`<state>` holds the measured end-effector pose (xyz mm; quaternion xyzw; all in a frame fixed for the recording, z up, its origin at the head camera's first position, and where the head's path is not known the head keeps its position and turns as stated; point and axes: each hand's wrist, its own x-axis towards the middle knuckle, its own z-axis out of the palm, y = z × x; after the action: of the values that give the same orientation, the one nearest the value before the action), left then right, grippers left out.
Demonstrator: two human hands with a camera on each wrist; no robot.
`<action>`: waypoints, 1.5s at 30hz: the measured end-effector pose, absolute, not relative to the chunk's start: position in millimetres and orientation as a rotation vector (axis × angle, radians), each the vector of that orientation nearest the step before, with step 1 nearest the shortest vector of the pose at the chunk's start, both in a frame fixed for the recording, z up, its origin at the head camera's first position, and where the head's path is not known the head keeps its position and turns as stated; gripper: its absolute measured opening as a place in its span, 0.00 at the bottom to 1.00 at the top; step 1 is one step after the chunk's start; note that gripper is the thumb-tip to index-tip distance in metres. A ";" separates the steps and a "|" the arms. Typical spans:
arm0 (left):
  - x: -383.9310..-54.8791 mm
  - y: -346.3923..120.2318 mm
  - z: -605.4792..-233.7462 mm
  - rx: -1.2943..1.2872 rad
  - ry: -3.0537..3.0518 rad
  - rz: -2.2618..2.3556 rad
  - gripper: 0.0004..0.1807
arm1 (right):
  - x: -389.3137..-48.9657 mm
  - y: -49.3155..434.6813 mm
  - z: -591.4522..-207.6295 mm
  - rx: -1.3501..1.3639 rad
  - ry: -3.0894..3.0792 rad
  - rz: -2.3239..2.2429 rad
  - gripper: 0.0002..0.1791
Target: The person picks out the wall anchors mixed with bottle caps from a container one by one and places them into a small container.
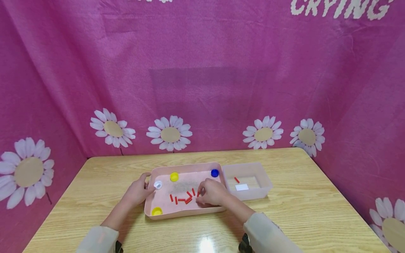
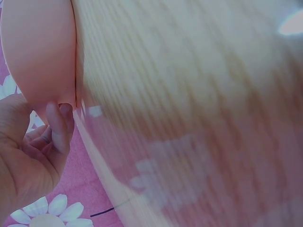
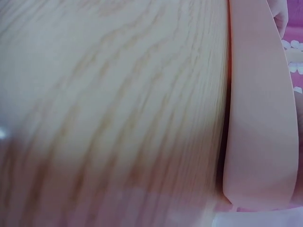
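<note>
A shallow pink tray point(image 1: 177, 213) lies on the table with several short red sticks point(image 1: 181, 200) scattered in its front middle. My left hand point(image 1: 137, 191) grips the tray's left end, its thumb over the rim. In the left wrist view the fingers of the left hand point(image 2: 45, 146) curl under the tray's edge. Inside the tray, on the right, my right hand point(image 1: 212, 192) pinches a red stick point(image 1: 198, 194) between thumb and fingers. The right wrist view shows mostly the tray's outer wall point(image 3: 260, 109), which hides most of that hand.
Two yellow caps point(image 1: 174, 176), a white cap point(image 1: 158, 185) and a blue cap point(image 1: 214, 173) sit around the tray's inside. Against its right end stands a translucent box point(image 1: 267, 185) holding one red stick point(image 1: 236, 180) and a white label point(image 1: 242, 187). A pink flowered cloth point(image 1: 209, 105) hangs behind.
</note>
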<state>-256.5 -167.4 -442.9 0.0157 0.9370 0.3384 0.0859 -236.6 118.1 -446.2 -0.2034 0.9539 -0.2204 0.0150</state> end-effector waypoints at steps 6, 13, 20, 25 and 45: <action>-257.5 -167.9 -443.8 0.044 2.799 1.000 0.36 | -238.8 119.1 -443.1 -0.662 2.954 -0.773 0.12; -257.5 -169.1 -444.8 0.102 2.830 1.016 0.35 | -238.3 117.7 -432.2 -0.693 2.931 -0.878 0.12; -253.5 -170.8 -446.8 0.107 2.795 1.132 0.33 | -237.7 119.4 -422.5 -0.736 2.980 -0.837 0.13; -252.0 -171.1 -447.4 0.078 2.751 1.238 0.33 | -237.1 123.5 -413.7 -0.765 3.003 -0.877 0.12; -251.2 -168.0 -450.9 0.111 2.778 1.361 0.30 | -239.7 163.2 -387.2 -0.534 3.011 -0.975 0.11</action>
<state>-251.2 -168.0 -450.9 0.0360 0.8971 0.4397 0.0230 -239.7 163.2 -387.2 -0.1664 0.9375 -0.3037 -0.0343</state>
